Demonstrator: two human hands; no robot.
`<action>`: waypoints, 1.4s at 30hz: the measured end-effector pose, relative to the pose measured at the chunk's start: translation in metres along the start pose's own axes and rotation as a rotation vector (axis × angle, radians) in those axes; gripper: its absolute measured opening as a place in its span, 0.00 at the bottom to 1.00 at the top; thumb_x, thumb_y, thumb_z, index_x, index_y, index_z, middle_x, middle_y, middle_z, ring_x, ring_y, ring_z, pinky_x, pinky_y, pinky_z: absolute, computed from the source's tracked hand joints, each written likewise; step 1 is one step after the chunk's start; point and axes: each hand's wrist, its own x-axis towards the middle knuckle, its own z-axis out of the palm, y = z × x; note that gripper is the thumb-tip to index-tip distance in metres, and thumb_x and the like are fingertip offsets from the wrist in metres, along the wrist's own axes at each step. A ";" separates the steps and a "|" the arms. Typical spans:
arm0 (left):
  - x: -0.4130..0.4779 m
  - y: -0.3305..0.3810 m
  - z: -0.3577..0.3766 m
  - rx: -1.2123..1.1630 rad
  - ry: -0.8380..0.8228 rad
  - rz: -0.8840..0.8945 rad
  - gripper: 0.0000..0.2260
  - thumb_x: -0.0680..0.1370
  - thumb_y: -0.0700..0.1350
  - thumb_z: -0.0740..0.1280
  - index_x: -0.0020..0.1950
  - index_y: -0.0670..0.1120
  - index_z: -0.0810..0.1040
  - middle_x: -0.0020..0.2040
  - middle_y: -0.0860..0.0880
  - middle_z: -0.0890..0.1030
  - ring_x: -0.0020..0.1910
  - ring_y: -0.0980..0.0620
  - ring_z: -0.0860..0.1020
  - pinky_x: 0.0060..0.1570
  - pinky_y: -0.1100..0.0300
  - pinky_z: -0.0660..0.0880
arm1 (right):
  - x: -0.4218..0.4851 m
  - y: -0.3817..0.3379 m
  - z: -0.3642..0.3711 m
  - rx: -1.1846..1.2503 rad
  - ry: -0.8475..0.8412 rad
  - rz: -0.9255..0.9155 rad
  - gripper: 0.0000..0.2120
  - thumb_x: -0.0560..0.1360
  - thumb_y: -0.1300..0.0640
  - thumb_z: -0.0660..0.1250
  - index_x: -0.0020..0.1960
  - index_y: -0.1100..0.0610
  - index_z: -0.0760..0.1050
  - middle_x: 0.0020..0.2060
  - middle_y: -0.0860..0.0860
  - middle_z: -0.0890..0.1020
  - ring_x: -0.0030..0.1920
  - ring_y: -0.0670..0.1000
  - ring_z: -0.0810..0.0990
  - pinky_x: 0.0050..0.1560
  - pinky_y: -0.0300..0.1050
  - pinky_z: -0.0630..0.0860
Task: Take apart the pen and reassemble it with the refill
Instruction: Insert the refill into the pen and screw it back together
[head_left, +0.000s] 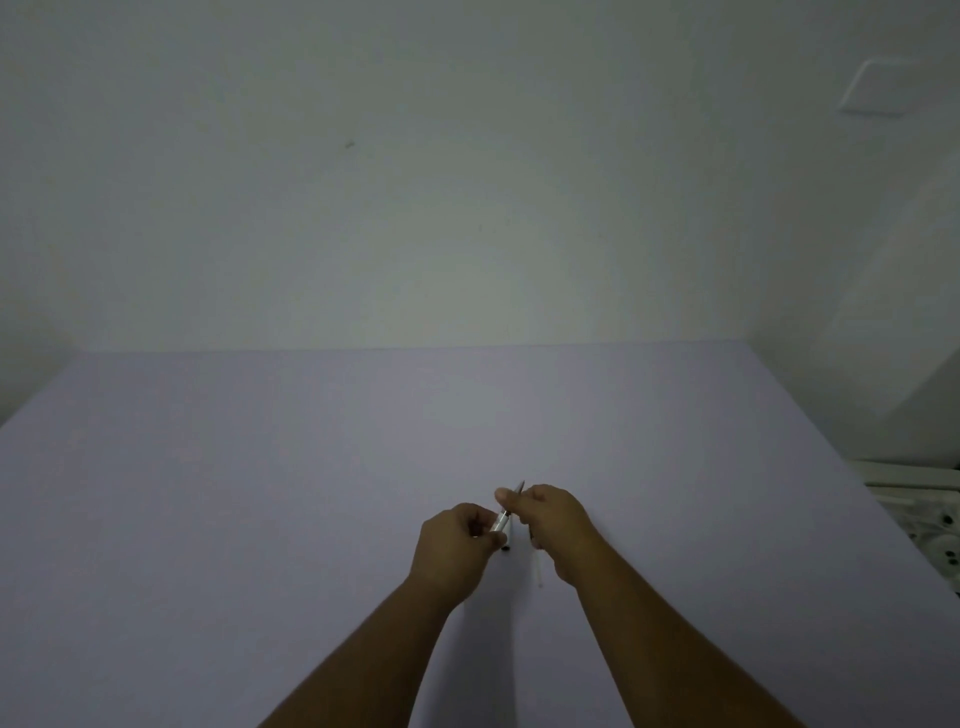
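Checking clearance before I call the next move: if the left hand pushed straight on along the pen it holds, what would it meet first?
Most likely the right hand. The left hand holds the pen angled up towards it, and the right's fingers already pinch the tip end. Depth is unclear.

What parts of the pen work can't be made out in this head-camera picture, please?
- Pen: most of its barrel is covered by the left hand and right hand; whether its parts are joined is too small to tell.
- Thin pale piece, perhaps the refill: its top is hidden by the right hand.
- White object: cut off by the right edge.
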 end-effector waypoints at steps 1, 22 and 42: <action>-0.001 0.000 0.001 -0.001 0.001 0.005 0.02 0.74 0.41 0.69 0.45 0.47 0.79 0.34 0.59 0.75 0.34 0.63 0.73 0.34 0.71 0.67 | 0.000 0.001 0.001 -0.032 0.017 0.005 0.14 0.71 0.45 0.69 0.36 0.55 0.74 0.35 0.50 0.76 0.35 0.48 0.72 0.42 0.44 0.70; -0.006 0.001 -0.002 0.075 -0.005 -0.009 0.06 0.73 0.42 0.70 0.50 0.44 0.81 0.40 0.52 0.79 0.38 0.56 0.76 0.33 0.70 0.67 | -0.002 0.000 0.003 0.074 0.012 0.060 0.14 0.71 0.46 0.70 0.41 0.57 0.75 0.40 0.52 0.77 0.33 0.47 0.70 0.36 0.40 0.68; -0.009 0.002 -0.003 0.087 0.015 0.003 0.07 0.73 0.43 0.71 0.50 0.44 0.81 0.39 0.52 0.78 0.37 0.56 0.75 0.32 0.70 0.66 | -0.010 0.001 0.003 0.126 -0.047 0.069 0.10 0.72 0.49 0.69 0.44 0.55 0.77 0.42 0.52 0.78 0.36 0.48 0.71 0.37 0.41 0.68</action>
